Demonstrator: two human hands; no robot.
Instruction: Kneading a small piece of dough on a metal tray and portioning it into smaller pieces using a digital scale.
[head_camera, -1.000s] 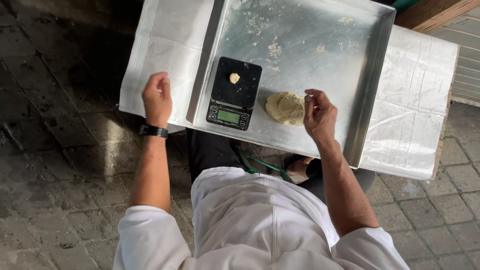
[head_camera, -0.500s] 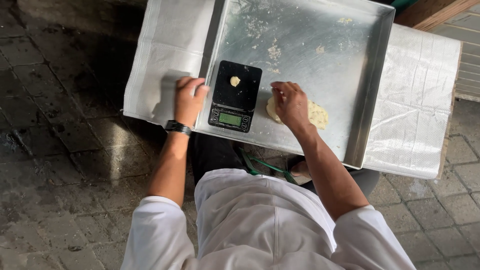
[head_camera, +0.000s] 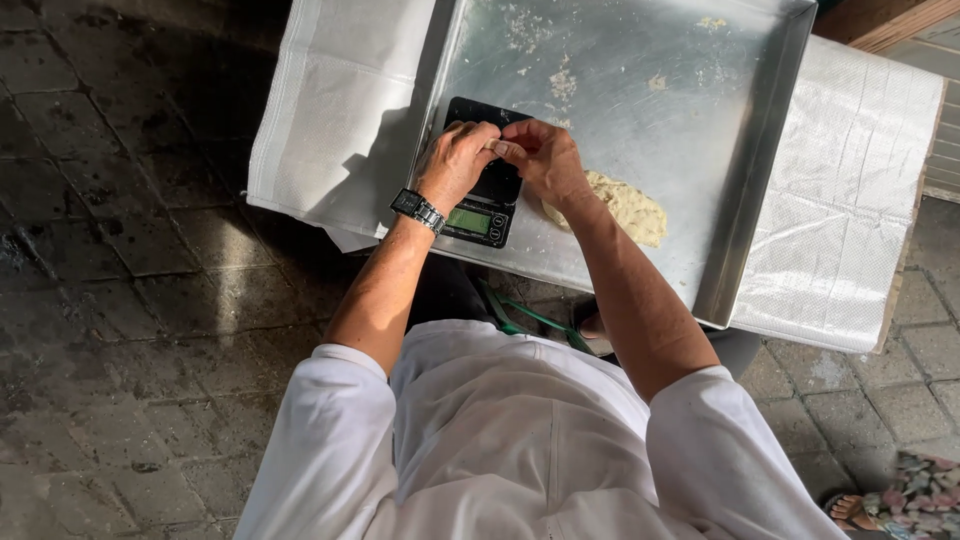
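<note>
Nearest the camera, a person in a white short-sleeved top (head_camera: 520, 440) is leaning over a low table, both forearms reaching forward. A dark wristwatch (head_camera: 417, 209) is sitting on the left wrist. Below the table edge, a green strap or cord (head_camera: 520, 315) is showing against dark trousers, above wet grey paving stones (head_camera: 130, 300). At the lower right corner, a foot in a flowered sandal (head_camera: 900, 500) is peeking into view; it belongs to someone else.

Further out, the left hand (head_camera: 455, 160) and right hand (head_camera: 545, 160) are meeting over a small black digital scale (head_camera: 480, 205), whose greenish display is facing the person. The fingers of both hands are pinching narrowly together on a small pale piece of dough (head_camera: 492, 145), held just above the scale's platform; the piece is mostly hidden by the fingertips.

Just beside the right wrist, a flattened lump of pale dough (head_camera: 630, 205) is lying on a large metal tray (head_camera: 760, 180), partly covered by the arm. The scale is standing on the same tray, near its left rim.

Farther along, scattered crumbs and flour (head_camera: 560, 80) are dotting the tray's far half. The tray is resting on white woven sacking (head_camera: 860, 200) spread over the table, catching strong sunlight.
</note>
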